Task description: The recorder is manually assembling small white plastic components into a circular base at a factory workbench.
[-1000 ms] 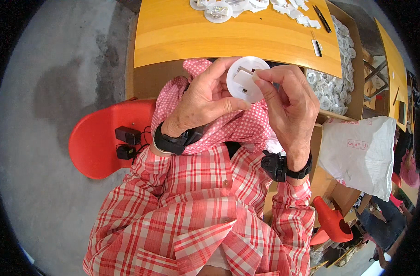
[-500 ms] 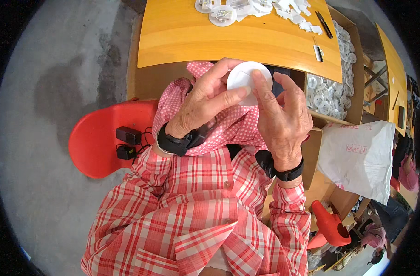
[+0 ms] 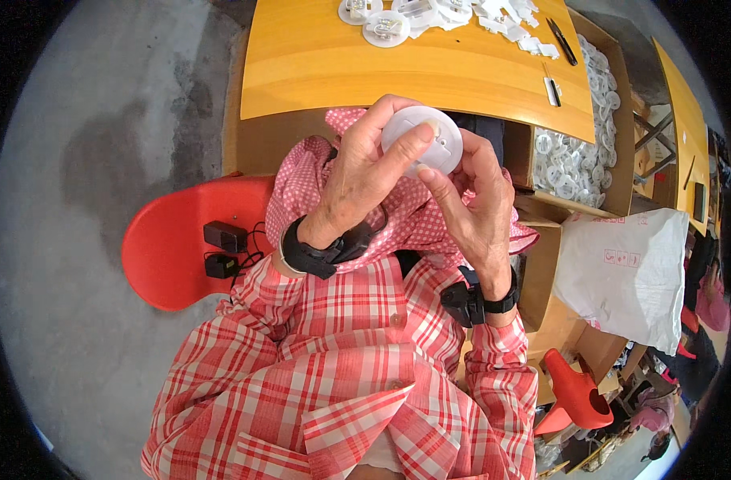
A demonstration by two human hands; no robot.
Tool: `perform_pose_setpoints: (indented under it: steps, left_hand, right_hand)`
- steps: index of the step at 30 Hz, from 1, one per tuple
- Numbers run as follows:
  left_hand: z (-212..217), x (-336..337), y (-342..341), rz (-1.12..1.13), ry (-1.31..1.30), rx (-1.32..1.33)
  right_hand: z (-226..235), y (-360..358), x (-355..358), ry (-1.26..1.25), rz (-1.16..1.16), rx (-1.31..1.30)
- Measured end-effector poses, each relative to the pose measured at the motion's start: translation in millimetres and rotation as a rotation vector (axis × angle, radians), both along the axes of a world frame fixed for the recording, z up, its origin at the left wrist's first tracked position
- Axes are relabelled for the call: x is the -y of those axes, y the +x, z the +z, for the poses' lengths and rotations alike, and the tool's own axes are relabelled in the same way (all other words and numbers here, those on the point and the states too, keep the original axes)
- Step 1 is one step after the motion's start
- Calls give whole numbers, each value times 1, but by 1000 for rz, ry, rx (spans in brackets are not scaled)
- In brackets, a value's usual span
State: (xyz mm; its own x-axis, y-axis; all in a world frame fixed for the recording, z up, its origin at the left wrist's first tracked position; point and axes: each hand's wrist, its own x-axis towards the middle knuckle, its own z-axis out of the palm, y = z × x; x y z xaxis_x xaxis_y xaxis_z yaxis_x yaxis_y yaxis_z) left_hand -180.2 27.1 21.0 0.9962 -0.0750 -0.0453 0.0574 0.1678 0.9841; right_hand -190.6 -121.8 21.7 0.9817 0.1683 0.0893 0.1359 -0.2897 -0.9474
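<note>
A round white plastic disc (image 3: 413, 120) is held up between my two hands, in front of the table's near edge. Its visible face carries a small raised detail near the centre. My left hand (image 3: 373, 164) grips it from the left, thumb lying across the face and fingers behind the rim. At the lower right rim, my right hand (image 3: 473, 192) pinches the disc with its thumb in front; the other fingers curl behind it, partly hidden.
The yellow wooden table (image 3: 341, 80) bears several white discs (image 3: 386, 29), small white pieces (image 3: 509, 28), a black pen (image 3: 562, 42) and a small tool (image 3: 552, 91). A cardboard box of clear-white parts (image 3: 573, 172) stands right, above a white sack (image 3: 621, 276). Red chair (image 3: 169, 248) at left.
The disc has been turned over: its plain face showed before, now the detailed side does. My right hand has shifted from its front to the lower right rim.
</note>
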Motion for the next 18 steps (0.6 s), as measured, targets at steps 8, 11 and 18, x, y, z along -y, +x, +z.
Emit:
perform_pose_setpoints:
  steps: [8, 11, 18]
  left_hand:
    - [2, 5, 1, 69, 250, 154]
    - [2, 4, 0, 51, 304, 223]
    - [-1, 8, 0, 57, 231, 121]
  right_hand:
    - [-2, -2, -2, -1, -28, 77]
    - [-2, -6, -2, 41, -36, 158]
    - [1, -1, 4, 6, 9, 27]
